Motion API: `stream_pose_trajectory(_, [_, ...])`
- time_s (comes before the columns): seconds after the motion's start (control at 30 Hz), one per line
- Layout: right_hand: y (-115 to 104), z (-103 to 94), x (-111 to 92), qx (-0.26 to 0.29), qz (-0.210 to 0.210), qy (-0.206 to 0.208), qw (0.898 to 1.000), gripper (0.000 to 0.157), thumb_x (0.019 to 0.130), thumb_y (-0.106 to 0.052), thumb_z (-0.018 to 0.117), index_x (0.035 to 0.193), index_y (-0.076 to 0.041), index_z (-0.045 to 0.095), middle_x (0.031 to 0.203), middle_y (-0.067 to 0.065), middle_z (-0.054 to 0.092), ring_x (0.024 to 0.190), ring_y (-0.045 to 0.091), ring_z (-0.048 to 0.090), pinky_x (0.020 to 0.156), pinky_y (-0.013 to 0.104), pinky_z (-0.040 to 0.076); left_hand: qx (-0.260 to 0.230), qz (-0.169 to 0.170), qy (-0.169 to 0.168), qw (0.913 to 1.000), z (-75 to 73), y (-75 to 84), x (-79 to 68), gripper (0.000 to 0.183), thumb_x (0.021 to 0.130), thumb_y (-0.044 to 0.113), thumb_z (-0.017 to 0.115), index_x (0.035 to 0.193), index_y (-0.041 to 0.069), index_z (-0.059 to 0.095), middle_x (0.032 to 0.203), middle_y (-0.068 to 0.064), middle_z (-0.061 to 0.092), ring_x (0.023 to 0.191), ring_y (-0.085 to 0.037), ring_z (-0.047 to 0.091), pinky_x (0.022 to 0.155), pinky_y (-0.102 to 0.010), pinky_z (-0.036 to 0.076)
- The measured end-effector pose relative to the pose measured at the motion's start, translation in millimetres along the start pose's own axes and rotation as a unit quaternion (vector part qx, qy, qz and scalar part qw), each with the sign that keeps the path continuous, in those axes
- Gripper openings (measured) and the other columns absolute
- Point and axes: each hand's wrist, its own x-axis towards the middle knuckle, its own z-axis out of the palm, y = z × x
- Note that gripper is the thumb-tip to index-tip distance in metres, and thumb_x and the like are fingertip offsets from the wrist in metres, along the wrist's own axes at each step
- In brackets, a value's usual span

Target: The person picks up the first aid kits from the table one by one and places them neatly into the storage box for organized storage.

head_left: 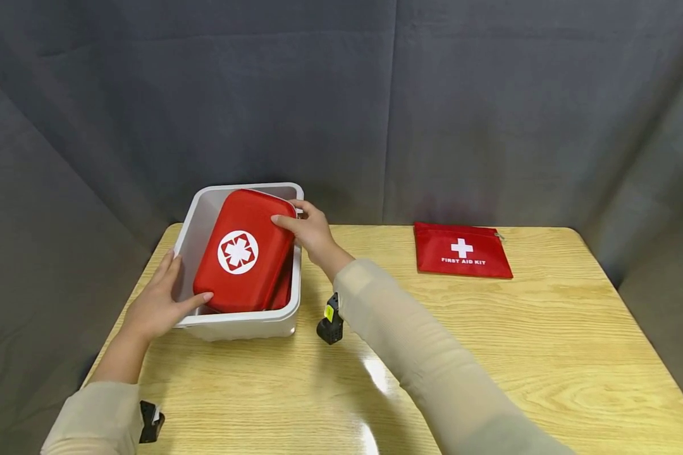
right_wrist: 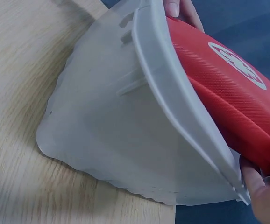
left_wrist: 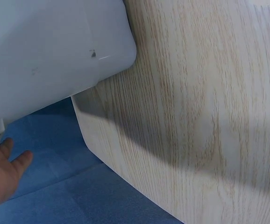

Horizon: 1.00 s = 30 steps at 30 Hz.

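Observation:
A red hard-looking case (head_left: 273, 253) with a white round cross emblem lies tilted inside a white plastic bin (head_left: 239, 330), its far right corner at the rim. My right hand (head_left: 314, 235) grips that corner, thumb on top and fingers behind; the right wrist view shows fingers (right_wrist: 252, 179) at the case's end. At the near left corner of the bin is my left hand (head_left: 156, 303). Its thumb touches the case's near corner, while its fairly straight fingers (left_wrist: 4, 149) extend outside the bin wall. Another red item (head_left: 284, 287) shows partly beneath the case.
A flat red zip pouch (head_left: 463, 251) marked FIRST AID KIT lies at the back right of the wooden table (head_left: 546, 354). Behind the table hangs a dark grey curtain (head_left: 341, 114). The bin stands close to the table's back left corner.

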Motion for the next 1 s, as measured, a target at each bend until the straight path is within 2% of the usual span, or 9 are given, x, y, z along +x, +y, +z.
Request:
stream_pose_trajectory(0.13, [-1.0, 3.1, -1.4, -0.034, 0.013, -0.006, 0.999, 0.05, 0.072, -0.006, 0.067, 0.118, -0.007, 0.047, 0.09, 0.006, 0.049, 0.072, 0.016, 0.05, 0.06, 0.024, 0.047, -0.001, -0.003, -0.001, 1.0, 0.7, 0.8, -0.6, 0.093, 0.077, 0.053, 0.052, 0.137, 0.0, 0.005, 0.142, -0.017, -0.002, 0.122, -0.042, 0.015, 0.083, -0.063, 0.026])
stream_pose_trajectory(0.27, [1.9, 7.2, 0.7, -0.066, 0.007, -0.011, 0.998, 0.054, 0.073, -0.006, 0.066, 0.122, -0.005, 0.042, 0.098, 0.007, 0.048, 0.079, 0.017, 0.049, 0.063, 0.025, 0.046, 0.0, -0.001, 0.0, 1.0, 1.2, 0.5, -0.5, 0.092, 0.077, 0.053, 0.052, 0.137, 0.0, 0.005, 0.142, -0.018, -0.001, 0.123, -0.042, 0.015, 0.083, -0.063, 0.026])
stream_pose_trajectory(0.37, [3.3, 10.0, 1.7, -0.07, -0.002, -0.012, 0.997, 0.053, 0.075, -0.006, 0.064, 0.122, -0.003, 0.041, 0.102, 0.009, 0.048, 0.082, 0.018, 0.049, 0.067, 0.026, 0.047, 0.0, 0.002, 0.001, 1.0, 1.1, 0.2, -0.1, 0.092, 0.077, 0.052, 0.052, 0.137, 0.0, 0.006, 0.142, -0.018, -0.001, 0.122, -0.043, 0.015, 0.082, -0.063, 0.027])
stream_pose_trajectory(0.6, [2.6, 12.4, 4.0, -0.095, 0.003, -0.017, 0.995, 0.049, 0.076, -0.009, 0.065, 0.119, -0.004, 0.043, 0.096, 0.006, 0.051, 0.067, 0.014, 0.048, 0.058, 0.029, 0.045, -0.003, -0.004, -0.006, 1.0, 0.9, -0.1, -0.3, 0.092, 0.077, 0.052, 0.052, 0.137, 0.0, 0.005, 0.142, -0.017, -0.001, 0.121, -0.043, 0.016, 0.081, -0.063, 0.029])
stream_pose_trajectory(0.67, [1.7, 12.0, 5.3, -0.101, 0.01, -0.018, 0.995, 0.051, 0.075, -0.009, 0.065, 0.12, -0.004, 0.043, 0.097, 0.007, 0.051, 0.067, 0.015, 0.048, 0.06, 0.032, 0.046, -0.006, -0.007, -0.007, 0.9999, 0.9, 0.4, -0.4, 0.093, 0.076, 0.053, 0.052, 0.137, 0.001, 0.005, 0.142, -0.017, -0.001, 0.122, -0.043, 0.016, 0.081, -0.063, 0.029])
stream_pose_trajectory(0.9, [-10.2, 4.8, 6.5, -0.069, 0.064, -0.025, 0.995, 0.052, 0.076, -0.005, 0.064, 0.122, -0.002, 0.041, 0.112, 0.011, 0.047, 0.083, 0.02, 0.051, 0.071, 0.036, 0.049, -0.009, -0.012, -0.009, 0.9998, 0.6, 2.3, -1.0, 0.092, 0.077, 0.053, 0.051, 0.137, 0.002, 0.004, 0.142, -0.017, -0.002, 0.122, -0.043, 0.015, 0.082, -0.064, 0.027])
stream_pose_trajectory(1.0, [-12.8, 0.4, 6.2, -0.049, 0.069, -0.027, 0.996, 0.049, 0.077, -0.004, 0.062, 0.122, 0.0, 0.042, 0.113, 0.012, 0.047, 0.088, 0.022, 0.052, 0.073, 0.037, 0.048, -0.009, -0.013, -0.009, 0.9998, 0.8, 2.3, -1.3, 0.091, 0.077, 0.053, 0.051, 0.137, 0.003, 0.004, 0.142, -0.016, -0.002, 0.123, -0.043, 0.014, 0.083, -0.064, 0.026])
